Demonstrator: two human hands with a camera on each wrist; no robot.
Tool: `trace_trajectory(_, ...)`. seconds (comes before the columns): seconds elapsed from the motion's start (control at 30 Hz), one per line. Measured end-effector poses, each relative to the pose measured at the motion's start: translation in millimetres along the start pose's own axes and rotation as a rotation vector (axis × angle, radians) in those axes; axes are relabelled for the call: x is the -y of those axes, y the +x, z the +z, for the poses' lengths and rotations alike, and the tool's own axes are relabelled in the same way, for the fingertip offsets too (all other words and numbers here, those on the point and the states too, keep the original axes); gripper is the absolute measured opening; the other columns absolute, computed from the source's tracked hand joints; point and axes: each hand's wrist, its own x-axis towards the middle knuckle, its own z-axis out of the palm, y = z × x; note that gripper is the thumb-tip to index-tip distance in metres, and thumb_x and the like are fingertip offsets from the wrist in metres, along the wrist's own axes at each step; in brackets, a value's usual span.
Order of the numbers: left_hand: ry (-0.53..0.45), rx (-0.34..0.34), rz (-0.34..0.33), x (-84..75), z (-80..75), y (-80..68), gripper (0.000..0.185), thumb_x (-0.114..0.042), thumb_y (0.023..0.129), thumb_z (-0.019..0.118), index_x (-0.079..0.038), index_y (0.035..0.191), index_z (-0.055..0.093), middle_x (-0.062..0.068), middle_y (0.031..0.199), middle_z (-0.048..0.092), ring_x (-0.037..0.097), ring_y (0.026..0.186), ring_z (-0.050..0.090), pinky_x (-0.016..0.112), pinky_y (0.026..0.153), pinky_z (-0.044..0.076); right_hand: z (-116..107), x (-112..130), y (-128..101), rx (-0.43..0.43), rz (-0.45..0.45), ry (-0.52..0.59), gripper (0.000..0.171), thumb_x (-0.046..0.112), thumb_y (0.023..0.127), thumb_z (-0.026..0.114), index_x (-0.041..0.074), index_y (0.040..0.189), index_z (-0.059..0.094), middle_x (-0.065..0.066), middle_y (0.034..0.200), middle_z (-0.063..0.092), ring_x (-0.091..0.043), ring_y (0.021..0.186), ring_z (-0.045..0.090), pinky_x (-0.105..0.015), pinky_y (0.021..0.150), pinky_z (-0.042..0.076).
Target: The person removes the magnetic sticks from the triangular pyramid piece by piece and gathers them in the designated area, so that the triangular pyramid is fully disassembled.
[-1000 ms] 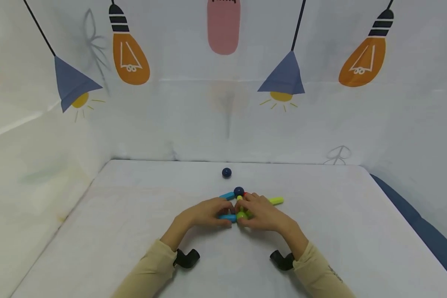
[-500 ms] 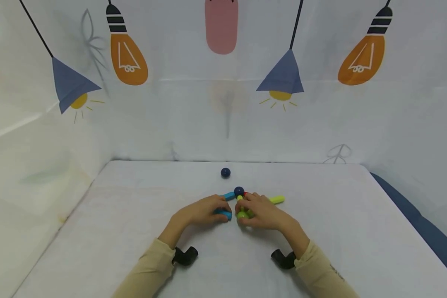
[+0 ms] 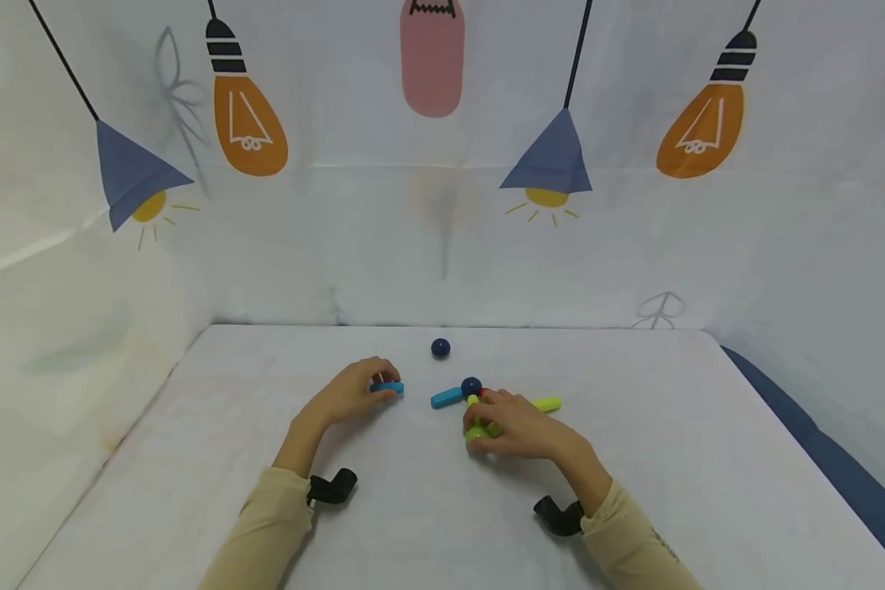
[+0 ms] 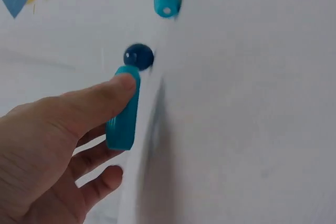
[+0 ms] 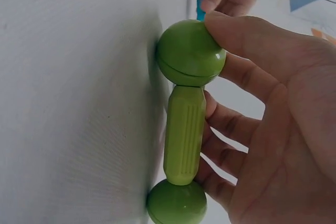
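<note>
My left hand (image 3: pixel 347 395) pinches a blue magnetic building stick (image 4: pixel 123 124) between thumb and fingers, over the left part of the table. Farther right, my right hand (image 3: pixel 515 426) holds a green ball (image 5: pixel 189 51) with its thumb and fingertips. A green stick (image 5: pixel 184 135) joins that ball to a second green ball (image 5: pixel 177 203). Just beyond the fingers, a dark blue ball (image 3: pixel 471 385) has another blue stick (image 3: pixel 447 398) attached on its left. Red and yellow-green pieces show around the right hand, which hides part of the structure.
A loose dark blue ball (image 3: pixel 440 348) lies near the back of the white table (image 3: pixel 428 516). To the right of the right hand a yellow-green stick (image 3: pixel 547 404) sticks out. Behind the table hangs a white sheet (image 3: pixel 354 246) printed with lamps and bulbs.
The left hand has pulled the blue stick off from beside the green ball and carried it left and farther back. My right hand stays at the green ball.
</note>
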Motion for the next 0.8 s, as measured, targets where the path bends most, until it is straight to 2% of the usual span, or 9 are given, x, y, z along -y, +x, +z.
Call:
trace_trajectory(0.1,0.046,-0.064,-0.067,8.9,0.5,-1.5,0.020,-0.022,0.086,0.069,-0.017,0.105,0.064,-0.002,0.097,0.062,0.016,0.093,0.057,0.037,0.083,0.048,0.5,-0.9,0.5,0.003,-0.003,0.004,0.016,0.033,0.087,0.065,0.026,0.101,0.061,0.006,0.095,0.049,-0.012,0.088,0.042,-0.030,0.074,0.034)
trace_trajectory(0.2,0.071,-0.090,-0.097,12.1,1.0,-3.2,0.020,-0.022,0.087,0.069,-0.016,0.105,0.064,0.000,0.098,0.062,0.020,0.097,0.057,0.041,0.084,0.048,-0.3,0.0,-0.2,0.015,0.004,-0.002,0.015,0.032,0.087,0.065,0.026,0.101,0.061,0.006,0.095,0.049,-0.012,0.089,0.042,-0.030,0.075,0.035)
trace_trajectory(0.37,0.085,-0.083,-0.090,13.0,0.3,-4.4,0.021,-0.023,0.087,0.068,-0.017,0.106,0.064,0.001,0.100,0.061,0.022,0.100,0.056,0.044,0.085,0.048,-6.8,1.9,-3.2,0.076,0.007,0.007,0.017,0.033,0.089,0.063,0.026,0.105,0.061,0.006,0.097,0.050,-0.013,0.092,0.043,-0.031,0.077,0.037)
trace_trajectory(0.5,0.131,-0.083,-0.056,9.9,-1.5,-3.9,0.026,-0.023,0.086,0.069,-0.014,0.110,0.062,0.003,0.102,0.061,0.024,0.100,0.055,0.046,0.085,0.047,-14.2,-2.4,-5.6,0.090,-0.015,0.099,0.024,0.031,0.090,0.062,0.020,0.112,0.061,0.006,0.102,0.057,-0.014,0.096,0.050,-0.031,0.081,0.043)
trace_trajectory(0.57,0.164,-0.096,-0.038,7.0,-2.0,-3.3,0.028,-0.023,0.086,0.069,-0.014,0.112,0.062,0.005,0.104,0.061,0.025,0.101,0.055,0.047,0.085,0.046,-16.5,-6.4,-5.5,0.062,-0.024,0.151,0.024,0.029,0.092,0.060,0.017,0.113,0.061,0.006,0.101,0.059,-0.013,0.094,0.053,-0.029,0.081,0.046)
trace_trajectory(0.67,0.195,-0.132,-0.014,-1.0,-1.1,-0.8,0.029,-0.023,0.087,0.068,-0.014,0.114,0.062,0.006,0.108,0.061,0.027,0.103,0.056,0.050,0.085,0.045,-16.7,-12.6,-1.7,-0.036,-0.046,0.191,0.021,0.025,0.094,0.058,0.014,0.111,0.061,0.005,0.098,0.060,-0.012,0.089,0.054,-0.028,0.078,0.048)
trace_trajectory(0.8,0.168,-0.139,0.022,-19.5,6.0,5.5,0.028,-0.025,0.090,0.064,-0.014,0.116,0.062,0.006,0.114,0.062,0.026,0.106,0.056,0.050,0.088,0.044,-11.6,-18.4,6.3,-0.197,-0.025,0.191,0.021,0.021,0.094,0.057,0.012,0.113,0.060,0.000,0.105,0.058,-0.018,0.099,0.055,-0.036,0.087,0.049)
